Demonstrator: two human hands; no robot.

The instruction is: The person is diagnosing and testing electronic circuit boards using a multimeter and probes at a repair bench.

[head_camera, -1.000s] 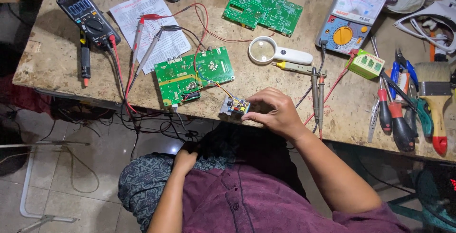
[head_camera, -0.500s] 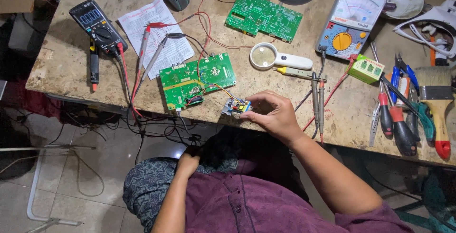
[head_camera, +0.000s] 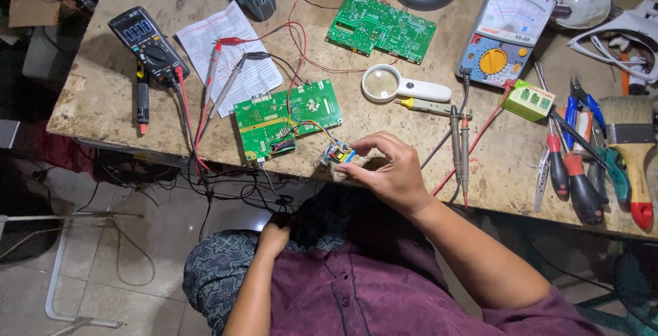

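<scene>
My right hand (head_camera: 388, 169) pinches a small electronic module (head_camera: 337, 154) with a yellow part at the near edge of the workbench (head_camera: 103, 96). Thin wires run from the module to a green circuit board (head_camera: 286, 117) lying just to its left. My left hand (head_camera: 274, 234) is down below the bench edge, resting near my lap; its fingers are curled and I cannot see anything in it.
A second green board (head_camera: 381, 28), a magnifying glass (head_camera: 404, 86), an analog meter (head_camera: 504, 33), a digital multimeter (head_camera: 148, 43) with red and black probes, a paper sheet (head_camera: 230, 54), screwdrivers, pliers (head_camera: 589, 137) and a brush (head_camera: 632, 151) lie on the bench. Tangled cables hang below.
The view has shifted slightly. My right hand stays on the small module at the bench edge; my left hand stays low.
</scene>
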